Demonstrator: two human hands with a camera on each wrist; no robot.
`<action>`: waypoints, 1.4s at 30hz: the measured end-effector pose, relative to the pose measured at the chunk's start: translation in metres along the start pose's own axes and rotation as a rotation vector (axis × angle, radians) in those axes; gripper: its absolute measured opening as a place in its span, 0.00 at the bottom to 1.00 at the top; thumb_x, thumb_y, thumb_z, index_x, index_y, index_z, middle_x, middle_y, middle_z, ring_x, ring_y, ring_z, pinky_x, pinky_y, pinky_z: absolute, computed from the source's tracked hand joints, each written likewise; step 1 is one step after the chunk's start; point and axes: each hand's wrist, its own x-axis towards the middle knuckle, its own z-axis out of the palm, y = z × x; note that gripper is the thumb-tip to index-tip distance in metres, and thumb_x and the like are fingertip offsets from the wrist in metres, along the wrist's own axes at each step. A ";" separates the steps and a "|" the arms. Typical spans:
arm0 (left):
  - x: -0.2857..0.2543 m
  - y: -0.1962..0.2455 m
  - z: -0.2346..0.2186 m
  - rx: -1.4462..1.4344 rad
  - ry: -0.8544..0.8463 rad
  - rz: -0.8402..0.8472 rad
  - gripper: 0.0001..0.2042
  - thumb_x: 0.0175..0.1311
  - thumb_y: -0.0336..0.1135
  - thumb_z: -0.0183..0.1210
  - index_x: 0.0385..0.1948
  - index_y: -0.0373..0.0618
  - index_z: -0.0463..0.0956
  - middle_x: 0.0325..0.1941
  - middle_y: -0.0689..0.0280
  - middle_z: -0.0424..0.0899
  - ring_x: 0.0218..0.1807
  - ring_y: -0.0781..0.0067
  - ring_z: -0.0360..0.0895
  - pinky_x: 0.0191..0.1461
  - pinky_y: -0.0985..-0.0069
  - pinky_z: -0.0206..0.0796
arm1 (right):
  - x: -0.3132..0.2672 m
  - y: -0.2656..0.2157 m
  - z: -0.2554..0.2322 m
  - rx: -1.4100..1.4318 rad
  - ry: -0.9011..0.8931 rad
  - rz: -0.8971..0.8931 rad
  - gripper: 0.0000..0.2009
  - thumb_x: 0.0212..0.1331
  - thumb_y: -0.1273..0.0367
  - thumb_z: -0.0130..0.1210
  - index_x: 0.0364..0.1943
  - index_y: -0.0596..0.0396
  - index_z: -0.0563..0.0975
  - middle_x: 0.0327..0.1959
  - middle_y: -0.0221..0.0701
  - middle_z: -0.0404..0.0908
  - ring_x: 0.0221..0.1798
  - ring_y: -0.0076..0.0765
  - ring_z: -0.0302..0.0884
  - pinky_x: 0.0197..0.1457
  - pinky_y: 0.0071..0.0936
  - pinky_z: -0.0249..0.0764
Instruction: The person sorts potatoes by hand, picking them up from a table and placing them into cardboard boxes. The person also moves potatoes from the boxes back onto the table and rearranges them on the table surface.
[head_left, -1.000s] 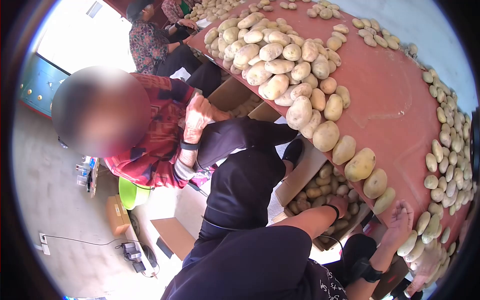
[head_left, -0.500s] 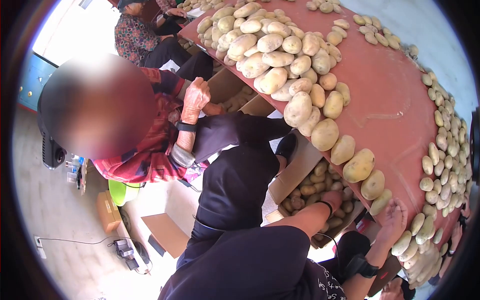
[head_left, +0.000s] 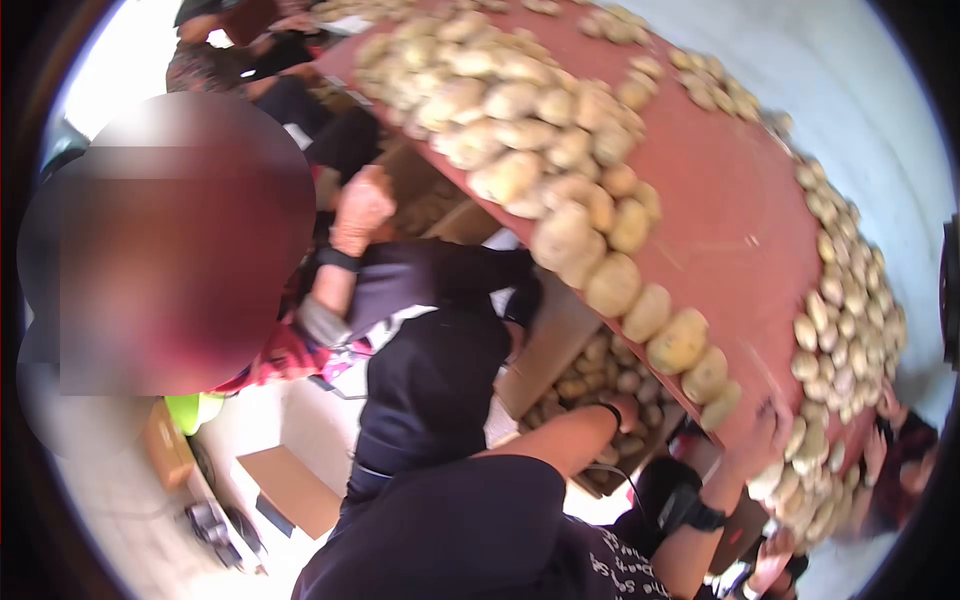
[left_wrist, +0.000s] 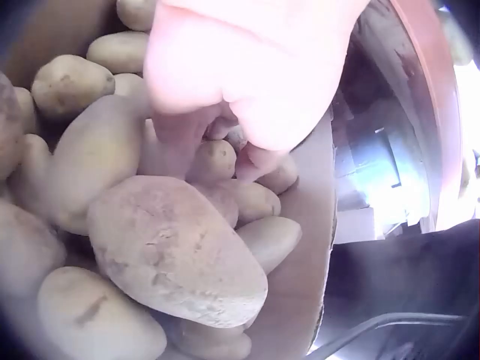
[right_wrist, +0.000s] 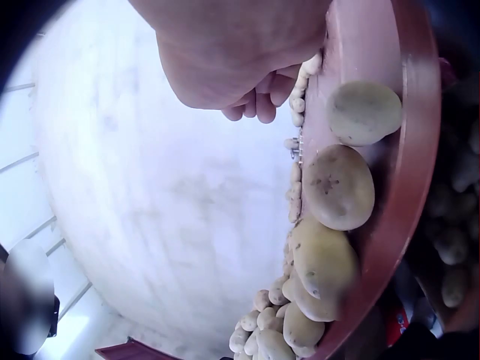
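My left hand reaches down into a cardboard box of potatoes beneath the table edge. In the left wrist view the left hand has its fingers and thumb pointing down, apart, with a small potato showing between them. A large potato lies close to the camera. At the table's near edge, my right hand is held beside the last potato of a row. Loosely bent fingers and nothing held show on the right hand in the right wrist view.
A big potato heap covers the far part of the red table. More potatoes line its wall side. A person in dark trousers sits close on the left. Another hand shows at lower right.
The head view has swung, so the table and potatoes sit further left and the picture is blurred. My left hand stays in the box and my right hand stays by the row.
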 end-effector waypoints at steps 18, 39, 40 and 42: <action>0.014 0.014 0.028 -0.379 0.490 -0.351 0.23 0.49 0.34 0.62 0.47 0.40 0.66 0.37 0.52 0.81 0.42 0.53 0.79 0.43 0.63 0.72 | 0.006 0.005 -0.029 0.353 -0.089 0.151 0.05 0.62 0.77 0.47 0.36 0.62 0.76 0.36 0.33 0.79 0.40 0.25 0.75 0.46 0.21 0.70; -0.190 -0.020 -0.038 -1.219 0.287 0.286 0.12 0.52 0.36 0.63 0.32 0.43 0.71 0.30 0.64 0.78 0.31 0.78 0.78 0.34 0.81 0.73 | -0.096 -0.057 0.004 -0.066 -0.908 -0.378 0.13 0.47 0.77 0.56 0.40 0.58 0.75 0.37 0.38 0.77 0.42 0.42 0.76 0.49 0.31 0.71; -0.202 -0.022 -0.039 -1.280 0.266 0.299 0.12 0.54 0.36 0.62 0.34 0.43 0.70 0.31 0.64 0.78 0.31 0.76 0.78 0.34 0.80 0.73 | -0.108 -0.067 0.006 -0.090 -0.983 -0.358 0.16 0.46 0.75 0.58 0.42 0.58 0.74 0.38 0.38 0.77 0.43 0.44 0.75 0.50 0.31 0.70; -0.225 -0.025 -0.040 -1.396 0.206 0.322 0.12 0.58 0.37 0.60 0.37 0.42 0.68 0.33 0.63 0.78 0.32 0.74 0.79 0.35 0.78 0.74 | -0.125 -0.081 0.011 -0.119 -1.093 -0.340 0.20 0.44 0.72 0.61 0.46 0.56 0.73 0.40 0.39 0.76 0.45 0.45 0.75 0.53 0.32 0.70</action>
